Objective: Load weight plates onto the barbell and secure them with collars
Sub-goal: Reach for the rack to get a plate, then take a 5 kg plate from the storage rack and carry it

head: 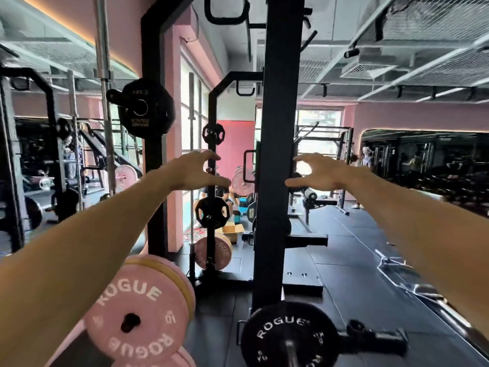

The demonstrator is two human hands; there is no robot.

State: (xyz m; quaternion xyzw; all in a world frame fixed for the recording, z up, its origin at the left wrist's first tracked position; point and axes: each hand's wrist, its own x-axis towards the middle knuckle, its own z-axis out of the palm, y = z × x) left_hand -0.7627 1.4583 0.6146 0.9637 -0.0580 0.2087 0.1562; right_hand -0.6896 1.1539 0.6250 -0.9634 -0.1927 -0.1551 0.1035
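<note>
Both your hands are up in the air in front of you, holding nothing. Left hand (197,170) and right hand (316,172) each have fingers and thumb spread in a loose C, facing each other either side of the black rack post (277,154). Neither touches the post or a plate, as far as I can tell.

Progress, as I read it:
- One black plate (288,337) is already on the barbell sleeve (291,353), bottom centre. It looks seated, face toward you.
- I can't see a collar on that sleeve. The sleeve end is cut off by the frame edge, so not certain.
- A small black ring-shaped part (356,327) sits on the rack arm just right of the plate. Might be a collar, can't confirm.
- Pink plates (137,313) are stacked on a peg low on your left, near the loaded plate but apart from it. Those look like the next stock.
- Far end of the bar is out of view, so its state is unknown.

Orientation: the sleeve points straight back at you, so the bar's long axis runs toward and away from you, roughly level. The loaded plate stands upright, square to that axis. The pink plates face you at a slight tilt, hub hole open and reachable.

Left to do: more plates if wanted, then collars.
</note>
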